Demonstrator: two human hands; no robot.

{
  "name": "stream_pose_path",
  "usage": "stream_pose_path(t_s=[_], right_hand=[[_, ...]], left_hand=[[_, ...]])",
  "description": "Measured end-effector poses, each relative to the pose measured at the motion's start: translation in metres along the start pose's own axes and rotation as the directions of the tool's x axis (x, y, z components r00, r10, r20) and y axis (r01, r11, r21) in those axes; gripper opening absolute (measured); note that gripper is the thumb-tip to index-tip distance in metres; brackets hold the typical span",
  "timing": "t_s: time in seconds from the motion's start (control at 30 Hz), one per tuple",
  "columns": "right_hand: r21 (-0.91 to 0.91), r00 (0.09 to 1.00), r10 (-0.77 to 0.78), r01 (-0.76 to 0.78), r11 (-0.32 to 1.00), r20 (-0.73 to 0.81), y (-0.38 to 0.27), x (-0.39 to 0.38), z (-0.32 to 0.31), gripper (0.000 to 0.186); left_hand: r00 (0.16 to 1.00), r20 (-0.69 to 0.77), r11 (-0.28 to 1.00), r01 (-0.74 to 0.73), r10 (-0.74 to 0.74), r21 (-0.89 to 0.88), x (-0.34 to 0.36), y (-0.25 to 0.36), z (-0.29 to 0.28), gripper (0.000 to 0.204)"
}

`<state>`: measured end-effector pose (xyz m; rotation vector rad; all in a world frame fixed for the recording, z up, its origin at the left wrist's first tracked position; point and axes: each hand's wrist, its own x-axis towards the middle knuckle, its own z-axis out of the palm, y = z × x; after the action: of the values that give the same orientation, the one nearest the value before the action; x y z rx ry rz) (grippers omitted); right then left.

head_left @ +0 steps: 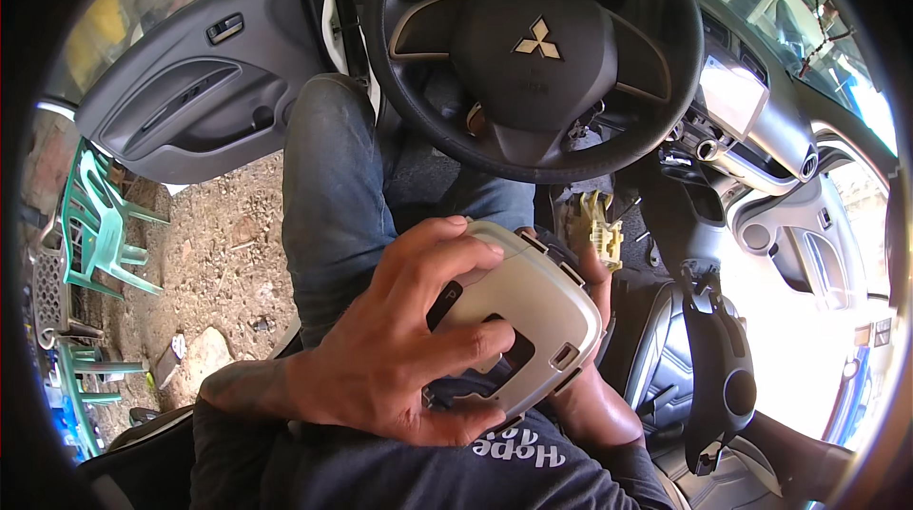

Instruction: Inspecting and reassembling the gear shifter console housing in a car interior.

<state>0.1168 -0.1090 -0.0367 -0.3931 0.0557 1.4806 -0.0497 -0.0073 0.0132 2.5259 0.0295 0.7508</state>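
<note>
A silver-grey, rounded plastic panel (556, 301) with dark openings is toward five o'clock of the view. The left hand (395, 339) has its grip on it from nine o'clock; the right hand (599, 286), partly hidden, grips it at three o'clock.

the dirt ground (233, 263) outside carries a green plastic chair (103, 210) toward its left edge and a pale stone (206, 356) near its edge beside the car. a long black trim panel (726, 377) appears to rest across the black seat (656, 343).
</note>
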Motion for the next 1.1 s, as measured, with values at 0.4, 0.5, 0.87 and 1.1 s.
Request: stream_pose_path(t_s=[0.4, 0.5, 0.87, 1.1], right_hand=[[0.175, 0.994, -0.086, 0.074, 0.982, 0.062, -0.017, 0.018, -0.023, 0.048], [0.146, 0.981, -0.115, 0.092, 0.985, 0.154, -0.016, 0.014, -0.002, 0.035], [0.025, 0.999, 0.036, -0.036, 0.999, 0.010, -0.008, 0.002, -0.011, 0.044], [0.139, 0.930, 0.114, -0.172, 0.975, 0.350, -0.021, 0.010, -0.019, 0.077]], left_hand=[[0.999, -0.011, 0.999, 0.036, -0.036, -0.003, 0.002, 0.008, 0.002, 0.056], [0.999, -0.042, 0.999, 0.012, -0.010, 0.037, -0.003, 0.011, -0.001, 0.060], [0.899, -0.235, 0.784, 0.166, -0.370, -0.598, -0.018, -0.014, 0.007, 0.079], [0.845, 0.448, 0.179, 0.509, -0.293, -0.842, -0.039, -0.017, 0.018, 0.040]])
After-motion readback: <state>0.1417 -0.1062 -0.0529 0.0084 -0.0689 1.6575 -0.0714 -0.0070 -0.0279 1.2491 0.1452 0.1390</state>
